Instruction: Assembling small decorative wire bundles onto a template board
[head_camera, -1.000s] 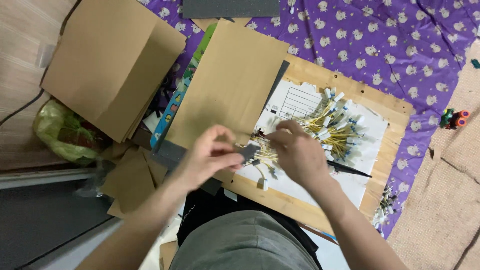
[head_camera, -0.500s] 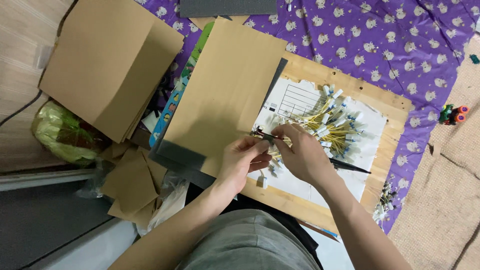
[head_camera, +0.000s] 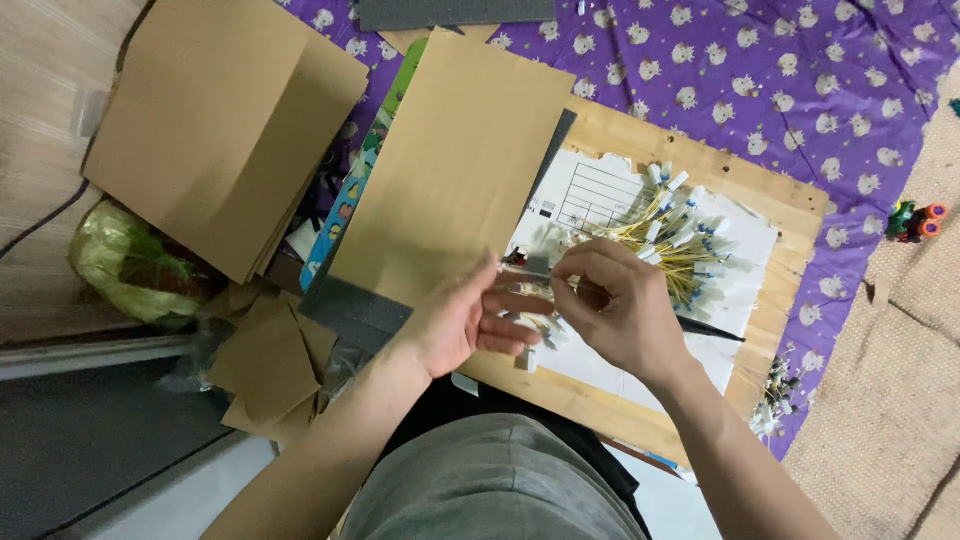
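Fingers (head_camera: 560, 285) around small wire (head_camera: 528, 271)

Small dark-tipped metal piece (head_camera: 522, 266) pinched between both hands, above pile of yellow white-ended wires (head_camera: 672, 238)

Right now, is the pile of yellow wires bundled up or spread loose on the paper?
Spread loose: the yellow wires fan out across the white paper on the wooden board, ends pointing different ways, no tie visible.
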